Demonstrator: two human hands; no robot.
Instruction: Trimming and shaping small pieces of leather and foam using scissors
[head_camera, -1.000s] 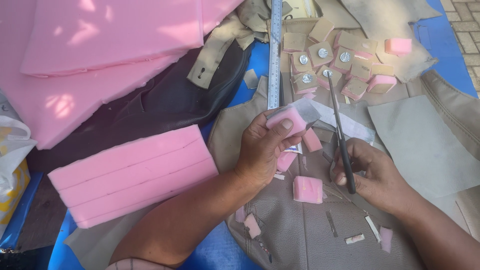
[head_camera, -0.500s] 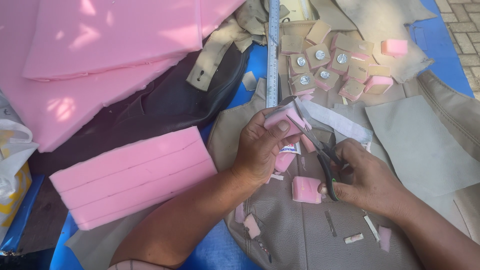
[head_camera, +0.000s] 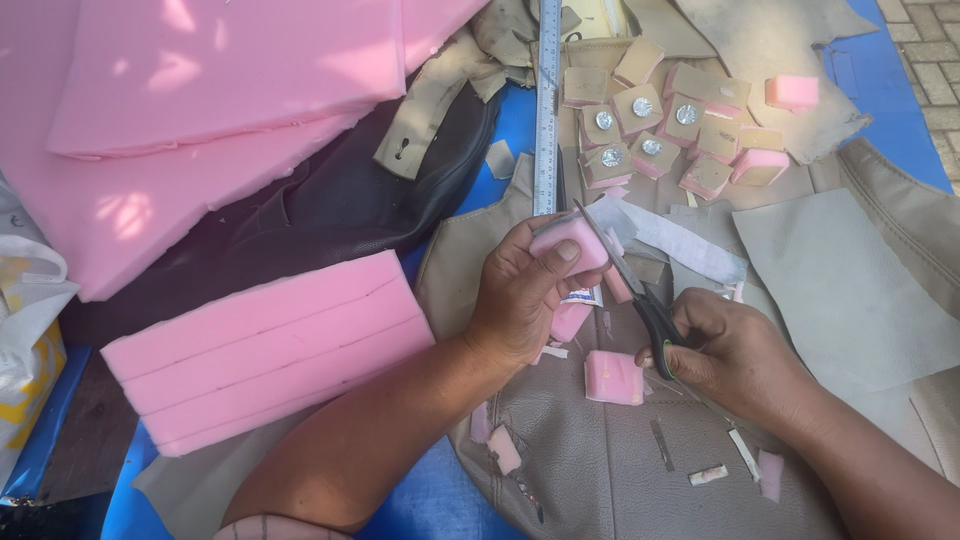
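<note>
Because the big pink foam sheets (head_camera: 200, 110) and the stacked pink foam slabs (head_camera: 270, 350) crowd the left of the worktop (head_camera: 890, 80), which is draped in blue sheeting and tan leatherette (head_camera: 600, 470), an elbow swinging wide could, I'd judge, drag them across the loose pieces. Beyond the steel ruler (head_camera: 546, 100) lies a cluster of tan-covered foam squares with metal studs (head_camera: 650, 125), and a sharp tug on the leatherette would probably scatter them. Nearer the hands, the risk looks sharper: the left hand (head_camera: 515, 300) is closed around a small pink foam block (head_camera: 568, 243), thumb and fingertips pinching it from both sides and lifting it clear of the surface, while the right hand (head_camera: 735, 355) is wrapped around the handles of the scissors (head_camera: 625, 275), whose blades run up along the block's right edge, touching or almost touching it. With the thumb so near the blade line, a slip of the soft foam could bring the cut into skin, or leave the block trimmed crooked. Another pink foam piece (head_camera: 613, 377) lies on the leatherette between the two wrists, just below the scissors, and thin offcuts (head_camera: 708, 474) litter the surface near the right forearm, where they could get brushed off.
</note>
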